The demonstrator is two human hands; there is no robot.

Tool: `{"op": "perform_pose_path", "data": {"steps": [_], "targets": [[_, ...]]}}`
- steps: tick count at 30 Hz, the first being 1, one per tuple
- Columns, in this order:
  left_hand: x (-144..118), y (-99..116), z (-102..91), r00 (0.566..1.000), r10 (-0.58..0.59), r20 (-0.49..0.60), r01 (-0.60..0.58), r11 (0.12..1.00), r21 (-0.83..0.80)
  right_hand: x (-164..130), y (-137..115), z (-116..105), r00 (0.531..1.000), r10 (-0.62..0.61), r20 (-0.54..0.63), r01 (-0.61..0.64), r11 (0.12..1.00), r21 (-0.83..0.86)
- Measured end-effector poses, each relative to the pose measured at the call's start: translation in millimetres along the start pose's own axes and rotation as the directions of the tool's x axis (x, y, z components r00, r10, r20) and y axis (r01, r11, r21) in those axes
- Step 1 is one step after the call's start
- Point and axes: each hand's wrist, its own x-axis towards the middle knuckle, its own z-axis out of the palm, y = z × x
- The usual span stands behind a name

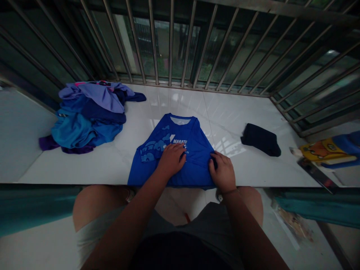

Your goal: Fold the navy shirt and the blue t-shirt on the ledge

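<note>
A blue printed sports shirt (194, 165) lies face up on the white ledge, collar pointing away from me, sides slanting inward and its lower part at the front edge. White lettering on its chest is partly covered by my left hand (172, 158), which rests flat on the fabric with fingers stretched out. At the shirt's right edge, my right hand (224, 173) has its thumb and fingers curled round the cloth. To the right, apart from both hands, is a dark folded bundle of cloth (260, 140).
A heap of blue and purple clothes (90, 116) sits at the left of the ledge (157, 99). Metal bars (171, 45) in front of a window run along the back. A yellow and blue package (327, 150) stands at the far right. My knees are below the front edge.
</note>
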Motion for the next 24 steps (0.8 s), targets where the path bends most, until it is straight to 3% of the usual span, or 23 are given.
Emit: {"op": "perform_pose_path", "data": {"steps": [24], "targets": [[-0.5,-2.4,1.7,1.0,0.007,-0.016,-0.008,1.0,-0.019,-0.4,0.2,-0.4,1.0,0.014,0.014,-0.015,1.0,0.014]]}}
